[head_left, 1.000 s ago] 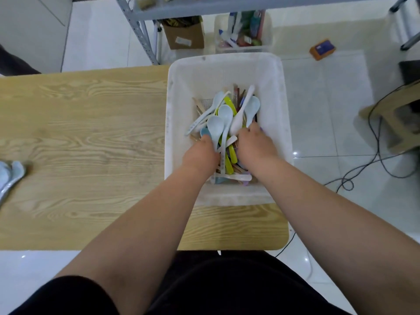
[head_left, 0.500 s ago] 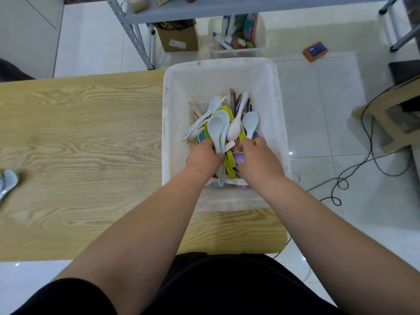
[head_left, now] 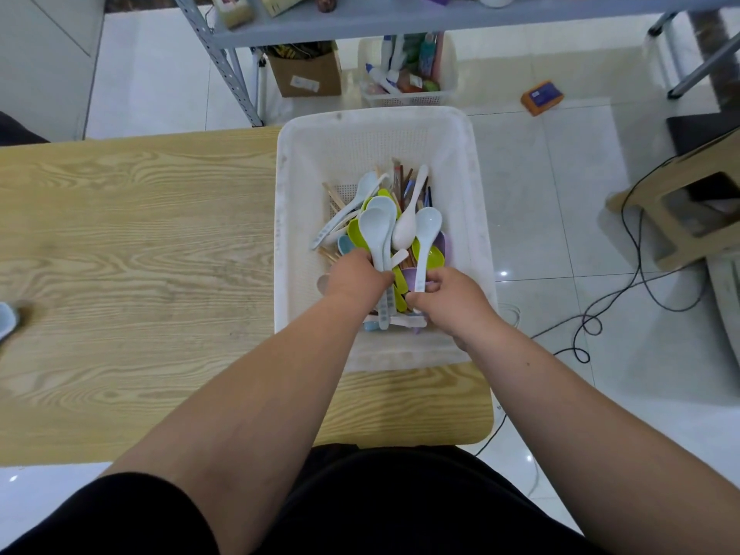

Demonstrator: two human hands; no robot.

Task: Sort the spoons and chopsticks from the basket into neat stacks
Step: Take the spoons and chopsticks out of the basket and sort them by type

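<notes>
Right hand (head_left: 452, 302) drew back pinching one spoon (head_left: 427, 224); left hand (head_left: 356, 278) grips spoons (head_left: 374, 226), fingers hidden.

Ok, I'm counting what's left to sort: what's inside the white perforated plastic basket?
The basket holds plastic spoons, pale blue, white, lime-green and lilac, piled over wooden chopsticks. The left hand and right hand grip spoon handles. Lower layers are covered.

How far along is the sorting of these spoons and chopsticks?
Early. Done: only a pale spoon on the table, far left. In hand: left hand grips pale blue spoons, right hand pinches another spoon. Left: the other spoons and chopsticks in the basket.
</notes>
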